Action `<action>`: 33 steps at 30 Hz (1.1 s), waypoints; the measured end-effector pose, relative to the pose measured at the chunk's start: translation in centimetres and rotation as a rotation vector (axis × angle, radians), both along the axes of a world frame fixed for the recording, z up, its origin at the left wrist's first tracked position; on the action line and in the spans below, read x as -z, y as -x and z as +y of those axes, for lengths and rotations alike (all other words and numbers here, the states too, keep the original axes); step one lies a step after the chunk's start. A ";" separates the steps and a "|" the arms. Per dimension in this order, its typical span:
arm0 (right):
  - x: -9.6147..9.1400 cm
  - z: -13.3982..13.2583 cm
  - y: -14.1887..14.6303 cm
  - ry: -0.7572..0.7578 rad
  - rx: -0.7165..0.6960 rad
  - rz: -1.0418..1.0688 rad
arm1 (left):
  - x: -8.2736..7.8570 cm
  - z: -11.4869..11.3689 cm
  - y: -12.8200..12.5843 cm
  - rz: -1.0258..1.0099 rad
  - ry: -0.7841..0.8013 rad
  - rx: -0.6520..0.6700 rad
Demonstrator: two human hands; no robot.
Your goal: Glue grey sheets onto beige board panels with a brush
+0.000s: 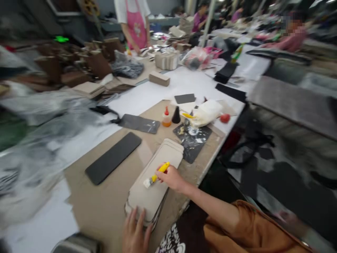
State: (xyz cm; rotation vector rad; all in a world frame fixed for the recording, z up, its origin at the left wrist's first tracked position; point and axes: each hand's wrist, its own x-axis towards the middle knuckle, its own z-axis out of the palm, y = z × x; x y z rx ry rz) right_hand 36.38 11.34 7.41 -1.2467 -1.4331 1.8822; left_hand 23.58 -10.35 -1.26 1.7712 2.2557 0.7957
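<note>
Head view, looking down at a tan-topped desk (102, 218). The right hand (171, 178) is closed around a yellow-handled brush (161, 172), pinching the handle between thumb and fingers. The brush's whitish tip sits just above a stack of beige cut panels (150, 200), near its middle; whether it touches, I cannot tell. The stack lies on the desk near its edge, its long side angled away from the wearer. The left hand (135, 232) has its fingers spread, with the fingertips against the stack's near end.

Beyond the stack lies a black mat spattered with white glue (193, 142). Beside it stand a small bottle with a red nozzle (166, 119) and a black cone (176, 116). A white plastic bag (206, 113) rests partly on the mat, with a red object (224, 118) just beside it. To the left lie a long black panel (113, 158) and a grey panel (139, 123). Farther along the desk, a co-worker in a pink apron (136, 28) stands among more stacked pieces.
</note>
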 end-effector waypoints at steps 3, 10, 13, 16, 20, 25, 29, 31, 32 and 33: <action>1.1 -0.4 1.5 -0.027 -0.117 0.002 | -1.1 0.2 -2.0 0.105 -0.023 -0.078; 1.4 4.9 -1.9 -0.409 -0.072 -0.320 | -2.6 0.7 -3.4 0.303 -0.017 -0.132; 0.5 8.5 -4.6 -0.582 0.025 -0.491 | -2.7 0.9 -3.2 0.365 -0.063 -0.111; 0.0 9.7 -6.3 -0.821 0.030 -0.549 | -2.7 1.3 -3.1 0.405 -0.105 -0.102; -0.2 5.3 -6.3 -1.077 -0.102 -0.494 | -2.6 1.3 -2.8 0.422 -0.125 -0.046; -1.3 -3.3 -3.5 -0.926 -0.380 -0.262 | -2.0 0.7 -1.4 0.472 -0.157 0.089; -3.0 -2.8 -3.1 -0.711 -0.347 -0.185 | -1.8 0.8 -0.3 0.495 -0.182 0.161; -3.8 0.3 -4.3 -0.726 -0.233 -0.239 | -2.1 1.1 0.1 0.495 -0.211 0.151; -4.2 2.4 -5.2 -0.751 -0.160 -0.282 | -2.3 1.3 0.2 0.492 -0.218 0.145; -4.5 4.6 -6.2 -0.784 -0.080 -0.330 | -2.5 1.5 0.3 0.489 -0.221 0.146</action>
